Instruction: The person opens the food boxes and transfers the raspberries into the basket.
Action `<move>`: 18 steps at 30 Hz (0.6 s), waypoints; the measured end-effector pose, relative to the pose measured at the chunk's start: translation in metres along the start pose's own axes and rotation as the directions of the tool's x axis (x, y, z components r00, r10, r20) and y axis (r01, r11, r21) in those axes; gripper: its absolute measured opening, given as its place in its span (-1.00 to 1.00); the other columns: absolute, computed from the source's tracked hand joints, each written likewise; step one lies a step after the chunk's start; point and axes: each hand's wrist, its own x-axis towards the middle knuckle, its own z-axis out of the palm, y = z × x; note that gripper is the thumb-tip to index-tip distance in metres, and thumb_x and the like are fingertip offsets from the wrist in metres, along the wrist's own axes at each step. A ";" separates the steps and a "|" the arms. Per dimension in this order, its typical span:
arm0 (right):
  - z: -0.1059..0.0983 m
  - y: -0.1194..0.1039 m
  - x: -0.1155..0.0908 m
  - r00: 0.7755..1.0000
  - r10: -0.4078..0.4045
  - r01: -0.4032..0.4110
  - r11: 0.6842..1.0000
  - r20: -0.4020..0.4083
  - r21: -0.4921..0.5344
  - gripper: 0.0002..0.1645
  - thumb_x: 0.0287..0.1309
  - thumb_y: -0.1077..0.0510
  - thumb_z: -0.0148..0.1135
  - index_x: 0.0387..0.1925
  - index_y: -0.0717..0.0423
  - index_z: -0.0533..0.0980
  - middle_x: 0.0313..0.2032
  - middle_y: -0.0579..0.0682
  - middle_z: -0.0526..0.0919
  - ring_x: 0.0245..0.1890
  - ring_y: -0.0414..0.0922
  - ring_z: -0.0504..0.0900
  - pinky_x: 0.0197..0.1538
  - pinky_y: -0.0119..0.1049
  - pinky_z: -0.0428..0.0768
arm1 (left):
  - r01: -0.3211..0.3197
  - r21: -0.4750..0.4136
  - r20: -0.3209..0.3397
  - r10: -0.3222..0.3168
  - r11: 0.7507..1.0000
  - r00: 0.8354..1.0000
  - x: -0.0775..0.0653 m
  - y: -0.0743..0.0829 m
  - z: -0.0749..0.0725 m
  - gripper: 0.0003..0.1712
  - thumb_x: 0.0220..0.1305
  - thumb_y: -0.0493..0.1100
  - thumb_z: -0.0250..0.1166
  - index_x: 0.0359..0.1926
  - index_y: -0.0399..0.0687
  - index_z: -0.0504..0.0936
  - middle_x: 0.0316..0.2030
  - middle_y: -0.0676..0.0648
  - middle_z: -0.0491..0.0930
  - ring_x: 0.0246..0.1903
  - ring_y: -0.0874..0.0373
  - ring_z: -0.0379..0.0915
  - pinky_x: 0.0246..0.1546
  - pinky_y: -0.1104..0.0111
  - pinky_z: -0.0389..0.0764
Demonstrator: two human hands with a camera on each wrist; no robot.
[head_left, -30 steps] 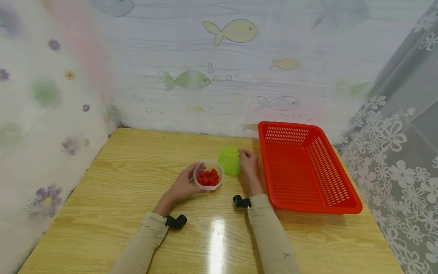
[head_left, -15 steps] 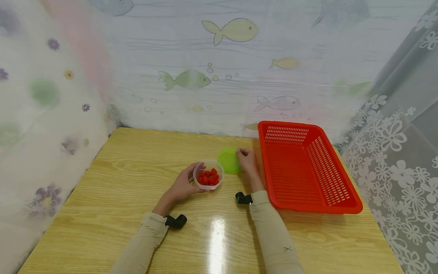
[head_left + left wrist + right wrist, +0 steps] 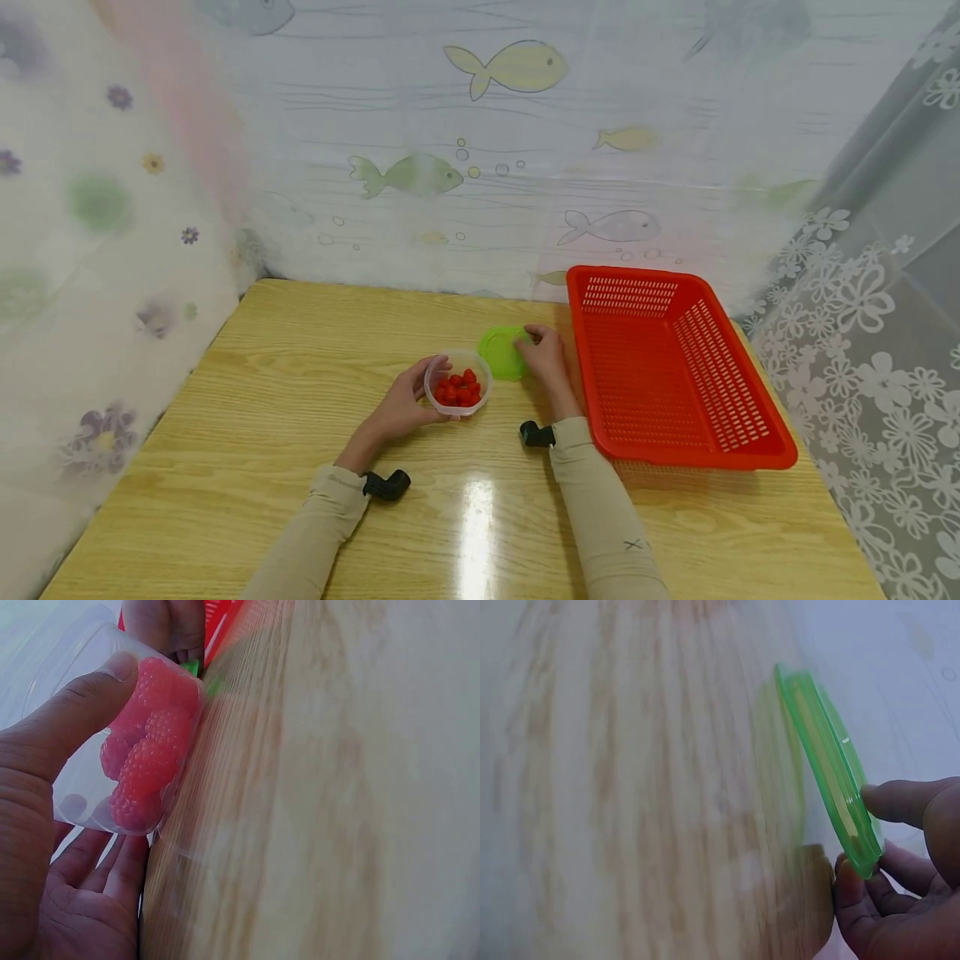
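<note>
My left hand grips a clear plastic container from its left side, thumb on one wall and fingers round the other. Inside it lie several red raspberries, and its top is open. Just behind and to the right, a green plastic lid lies nearly level, close over the table. My right hand pinches that lid's right edge. In the right wrist view, one digit touches the face of the lid while other fingertips are under its near end.
A large red slatted basket stands on the wooden table, right of my right forearm. Fish-patterned sheeting hangs along the table's back edge, with a flowered one at the left.
The green lid has gone from tilted to nearly flat. My right hand has shifted slightly, its fingers now further over the lid. The left hand and container have stayed put.
</note>
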 end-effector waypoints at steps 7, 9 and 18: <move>-0.001 0.004 0.000 1.000 -0.029 0.029 0.999 -0.002 -0.038 -0.47 0.21 0.37 0.26 0.20 0.51 0.47 0.14 0.40 0.55 0.16 0.23 0.49 0.28 0.06 0.50 | -0.001 0.003 0.003 0.001 1.000 1.000 0.000 0.000 0.000 0.10 -0.04 -0.40 0.61 0.51 -0.14 0.26 0.35 -0.25 0.42 0.41 -0.13 0.32 0.43 0.08 0.32; -0.001 0.005 0.000 1.000 -0.031 0.031 0.999 -0.003 -0.040 -0.47 0.22 0.37 0.25 0.21 0.51 0.46 0.13 0.41 0.55 0.16 0.24 0.49 0.27 0.06 0.50 | 0.000 0.002 0.003 0.000 1.000 1.000 -0.001 0.001 0.000 0.10 -0.03 -0.39 0.61 0.51 -0.13 0.26 0.35 -0.24 0.42 0.41 -0.12 0.32 0.43 0.08 0.32; -0.002 0.004 -0.006 0.998 -0.061 0.060 0.997 -0.013 -0.040 -0.49 0.24 0.34 0.30 0.20 0.46 0.49 0.09 0.38 0.59 0.11 0.23 0.52 0.24 0.05 0.52 | 0.003 0.001 0.002 -0.003 1.000 1.000 -0.001 0.001 0.000 0.10 -0.03 -0.40 0.61 0.51 -0.13 0.25 0.35 -0.24 0.42 0.41 -0.13 0.32 0.43 0.06 0.32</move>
